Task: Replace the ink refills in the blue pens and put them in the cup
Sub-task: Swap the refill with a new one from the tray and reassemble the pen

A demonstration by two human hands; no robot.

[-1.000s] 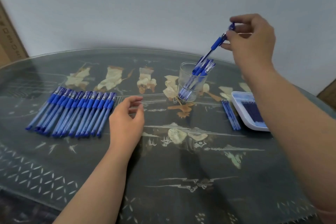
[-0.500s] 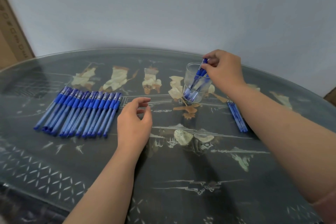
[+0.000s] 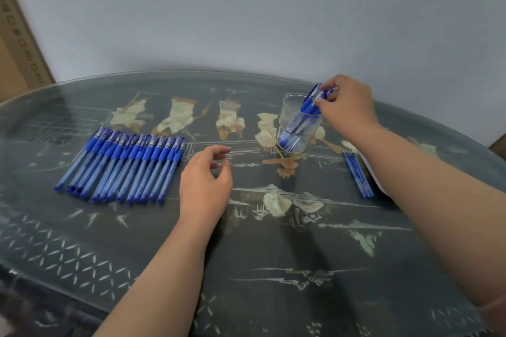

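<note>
Item: finished pen [image 3: 311, 100] going into cup [image 3: 297, 133].
Right hand [image 3: 347, 108] is pinching its top; left hand [image 3: 205, 186] is hovering loose, empty. Next, likely: releasing, then picking from row [image 3: 123, 164].

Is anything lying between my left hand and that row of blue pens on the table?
Nothing visible. The left hand is just right of the row of blue pens, with only bare table between them. The cup, where the right hand pinches a pen, stands on the other side.
</note>
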